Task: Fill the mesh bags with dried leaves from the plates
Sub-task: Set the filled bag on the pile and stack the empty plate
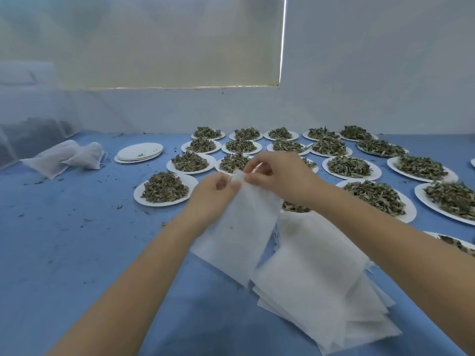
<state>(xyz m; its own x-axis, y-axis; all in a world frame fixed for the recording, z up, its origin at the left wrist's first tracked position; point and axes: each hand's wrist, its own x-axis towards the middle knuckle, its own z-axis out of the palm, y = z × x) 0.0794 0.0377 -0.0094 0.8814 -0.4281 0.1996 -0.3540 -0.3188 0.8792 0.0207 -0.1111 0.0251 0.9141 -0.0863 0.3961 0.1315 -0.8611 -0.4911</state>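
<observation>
Head view: at far left, two filled mesh bags (77, 156) are seen lying on the blue table cover (64, 253), and just right of them a short stack of emptied paper plates (140, 152) is set; so a small part of the work is judged done. Further right, some twenty plates heaped with dried leaves (164, 188) are still spread to the right edge of the frame, so most is left. At centre an empty mesh bag (239, 227) is held up above the table, its top edge pinched by the left hand (213, 192) and by the right hand (277, 176), fingers closed on the fabric as if its mouth were being parted. Below right, a fanned pile of flat empty bags (321, 291) lies near the table's front. Open room is offered on the left half, where only leaf crumbs are scattered; on the right the plates are packed closely.
</observation>
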